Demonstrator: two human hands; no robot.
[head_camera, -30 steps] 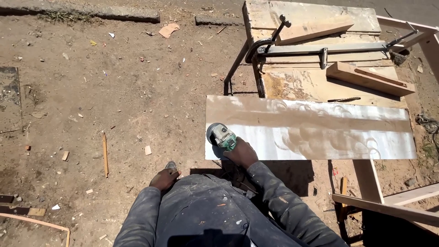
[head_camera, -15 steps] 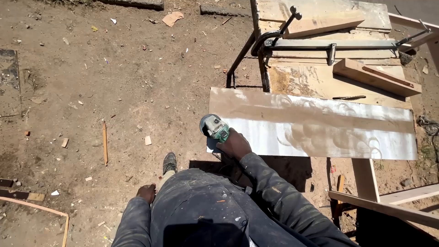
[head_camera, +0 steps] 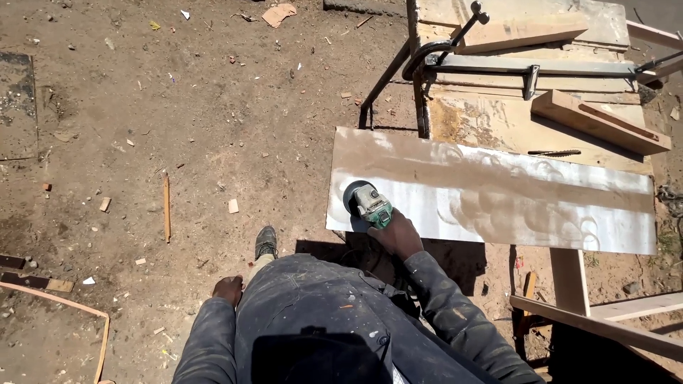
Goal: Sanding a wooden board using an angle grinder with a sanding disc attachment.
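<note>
Grinder (head_camera: 368,204), green and grey, lies in my right hand (head_camera: 397,233), gripped tight, disc end pointing up-left at the left end of a long pale board (head_camera: 498,195) running left to right. My left hand (head_camera: 228,289) hangs loosely curled by my hip, holding nothing, above bare dirt ground (head_camera: 178,128) outdoors.

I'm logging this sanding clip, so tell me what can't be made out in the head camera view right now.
- Sanding disc under the green angle grinder: hidden by the tool's own body.
- Right hand fingers: wrapped under the grinder's handle.
- Left hand: partly behind the trouser leg, grip unclear.
- Long clamp: its far end is cut off by the right edge.
</note>
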